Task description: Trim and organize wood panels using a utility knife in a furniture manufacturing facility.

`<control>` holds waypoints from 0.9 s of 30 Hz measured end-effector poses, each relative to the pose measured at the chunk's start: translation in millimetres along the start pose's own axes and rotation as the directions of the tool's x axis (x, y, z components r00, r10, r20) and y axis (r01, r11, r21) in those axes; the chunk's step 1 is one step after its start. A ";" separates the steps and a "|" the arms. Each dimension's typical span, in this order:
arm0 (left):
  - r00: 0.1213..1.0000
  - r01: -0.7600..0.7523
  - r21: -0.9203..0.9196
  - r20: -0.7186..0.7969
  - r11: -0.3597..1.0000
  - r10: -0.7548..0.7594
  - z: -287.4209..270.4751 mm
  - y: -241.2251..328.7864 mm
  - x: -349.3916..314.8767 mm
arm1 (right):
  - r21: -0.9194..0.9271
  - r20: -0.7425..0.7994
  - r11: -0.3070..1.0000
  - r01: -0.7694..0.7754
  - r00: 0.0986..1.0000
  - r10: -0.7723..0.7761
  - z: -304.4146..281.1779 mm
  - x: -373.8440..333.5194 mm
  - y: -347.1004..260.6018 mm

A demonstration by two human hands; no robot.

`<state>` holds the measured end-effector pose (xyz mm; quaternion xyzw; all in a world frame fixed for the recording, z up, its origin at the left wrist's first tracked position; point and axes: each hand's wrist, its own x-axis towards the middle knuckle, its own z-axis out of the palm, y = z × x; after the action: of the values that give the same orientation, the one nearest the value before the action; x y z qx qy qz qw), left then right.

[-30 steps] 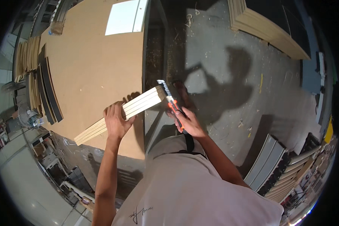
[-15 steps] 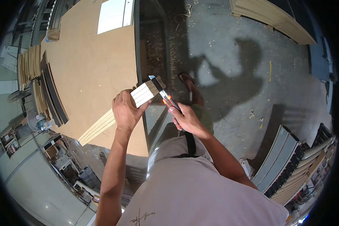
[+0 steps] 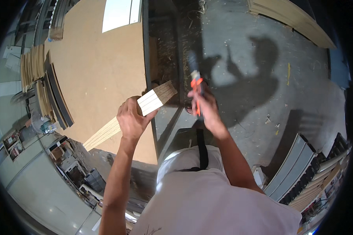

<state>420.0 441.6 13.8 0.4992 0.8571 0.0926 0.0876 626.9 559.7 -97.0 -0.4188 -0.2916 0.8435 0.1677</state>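
My left hand (image 3: pixel 132 119) is wrapped around a bundle of long pale board strips (image 3: pixel 150 101), several stacked together. Their brown cut ends point toward the far right, past the edge of the table, and the other end slants down to the near left over the tabletop. To the right of those ends, my right hand (image 3: pixel 206 106) grips an orange and black utility knife (image 3: pixel 197 84), apart from the strips. Motion smears the knife, and its blade shows only as a faint blur pointing away from me.
A brown-topped table (image 3: pixel 102 74) lies on the left, with a white panel (image 3: pixel 119 15) at its far edge. Narrow strips (image 3: pixel 33 68) are stacked along its left side. Grey panels (image 3: pixel 292 168) lean at the lower right. Scraps litter the concrete floor (image 3: pixel 239 102).
My right hand has drawn the knife off the strips' ends and moved it right and away from me. The left hand keeps its hold on the bundle.
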 end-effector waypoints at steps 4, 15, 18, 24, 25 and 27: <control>1.000 -0.009 0.007 0.000 1.000 0.009 1.1 0.0 -0.6 | 0.163 -0.088 0.951 -0.264 0.956 0.281 17.0 89.4 11.4; 1.000 -0.018 -0.013 -0.015 1.000 0.018 -0.1 -3.6 -1.2 | -0.082 0.052 0.970 -0.227 0.971 0.232 82.1 110.9 18.0; 1.000 -0.013 -0.037 -0.013 0.999 0.012 1.7 -3.1 0.0 | -0.245 0.033 0.966 -0.080 0.995 0.091 81.1 113.5 14.8; 1.000 -0.008 -0.011 0.012 1.000 0.008 0.0 -5.8 -0.9 | -0.467 -0.015 0.871 0.152 0.984 -0.180 57.0 82.0 14.2; 1.000 -0.012 -0.009 0.017 1.000 0.012 -0.6 -6.3 -1.1 | -0.361 -0.003 0.910 0.203 0.976 -0.219 48.5 65.7 21.3; 1.000 -0.022 -0.003 0.007 1.000 0.022 -3.4 -2.0 -0.2 | -0.505 0.016 0.834 0.222 0.968 -0.249 22.4 31.9 40.1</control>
<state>417.6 440.2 16.6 0.5088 0.8511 0.0931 0.0902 588.5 537.6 -131.1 -0.4300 -0.5463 0.7002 0.1625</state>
